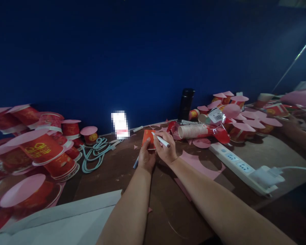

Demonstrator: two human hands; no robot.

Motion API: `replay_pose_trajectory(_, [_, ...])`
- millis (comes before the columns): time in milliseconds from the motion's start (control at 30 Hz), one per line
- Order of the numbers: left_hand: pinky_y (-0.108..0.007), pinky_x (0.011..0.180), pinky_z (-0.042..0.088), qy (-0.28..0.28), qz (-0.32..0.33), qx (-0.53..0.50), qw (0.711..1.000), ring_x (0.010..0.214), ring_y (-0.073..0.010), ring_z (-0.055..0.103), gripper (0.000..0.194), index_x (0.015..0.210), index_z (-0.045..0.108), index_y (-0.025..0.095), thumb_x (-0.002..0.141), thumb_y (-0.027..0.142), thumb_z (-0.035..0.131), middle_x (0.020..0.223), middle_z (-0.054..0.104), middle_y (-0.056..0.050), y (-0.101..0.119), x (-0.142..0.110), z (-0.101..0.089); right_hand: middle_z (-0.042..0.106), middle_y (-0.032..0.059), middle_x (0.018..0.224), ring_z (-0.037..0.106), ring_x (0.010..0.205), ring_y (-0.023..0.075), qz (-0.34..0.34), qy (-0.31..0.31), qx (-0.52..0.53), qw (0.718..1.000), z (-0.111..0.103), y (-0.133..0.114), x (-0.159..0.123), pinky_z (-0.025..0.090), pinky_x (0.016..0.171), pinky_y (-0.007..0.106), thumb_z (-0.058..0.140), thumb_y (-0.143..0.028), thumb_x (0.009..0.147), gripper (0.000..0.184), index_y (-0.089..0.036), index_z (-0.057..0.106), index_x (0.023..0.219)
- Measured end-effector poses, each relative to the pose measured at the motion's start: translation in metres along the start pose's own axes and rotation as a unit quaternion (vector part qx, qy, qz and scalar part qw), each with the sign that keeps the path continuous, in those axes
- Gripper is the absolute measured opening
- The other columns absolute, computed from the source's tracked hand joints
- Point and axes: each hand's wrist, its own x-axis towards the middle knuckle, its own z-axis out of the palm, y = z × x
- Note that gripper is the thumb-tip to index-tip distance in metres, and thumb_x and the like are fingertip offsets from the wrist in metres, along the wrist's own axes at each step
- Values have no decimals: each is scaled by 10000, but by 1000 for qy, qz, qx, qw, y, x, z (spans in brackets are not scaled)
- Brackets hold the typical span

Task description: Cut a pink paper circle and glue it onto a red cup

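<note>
Around a red paper cup (pixel 149 133) with gold print my left hand (pixel 146 157) is closed, low over the middle of the table. A white pen with a dark end, likely a marker (pixel 162 141), is gripped in my right hand (pixel 167 149). Its far end points at the cup's side; whether the tip touches cannot be seen. A dark blue pen-like stick (pixel 136 162) lies on the table beside my left hand. Pink paper offcuts (pixel 201 164) with curved cut edges spread to the right of my right forearm.
Red cups topped with pink discs (pixel 40 146) crowd the left; more (pixel 242 127) stand right. A sleeve of stacked cups (pixel 193 131), a black bottle (pixel 186 102), a power strip (pixel 234 163), a coiled cable (pixel 97 154) and a white board (pixel 73 217) surround me. Another person's arm (pixel 298 134) reaches in at right.
</note>
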Motion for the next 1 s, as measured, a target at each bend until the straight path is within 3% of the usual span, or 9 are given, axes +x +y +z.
replay_pose_trajectory(367, [-251, 817, 495, 12, 2, -15, 1000, 795, -138, 646, 89, 850, 646, 143, 777, 157, 597, 819, 684, -41, 1, 1, 1, 683, 43, 904, 631, 847, 172, 14, 7, -3, 1000, 0, -1, 1, 450, 810, 325, 535, -247, 856, 108, -204, 592, 938])
replay_pose_trajectory(667, [-275, 855, 487, 11, 3, -6, 1000, 882, -168, 649, 113, 867, 652, 155, 765, 164, 605, 858, 690, -50, 0, 2, -1, 678, 44, 905, 626, 852, 174, 10, 2, -13, 1000, 0, 0, 1, 447, 812, 327, 529, -243, 861, 110, -207, 588, 946])
replay_pose_trajectory(1000, [-270, 886, 469, -29, 5, -6, 1000, 856, -150, 653, 142, 904, 651, 148, 780, 158, 583, 856, 696, -44, 1, 0, 0, 684, 41, 876, 633, 834, 174, 5, 1, -26, 1000, -1, -1, 1, 443, 793, 323, 527, -260, 862, 111, -206, 595, 931])
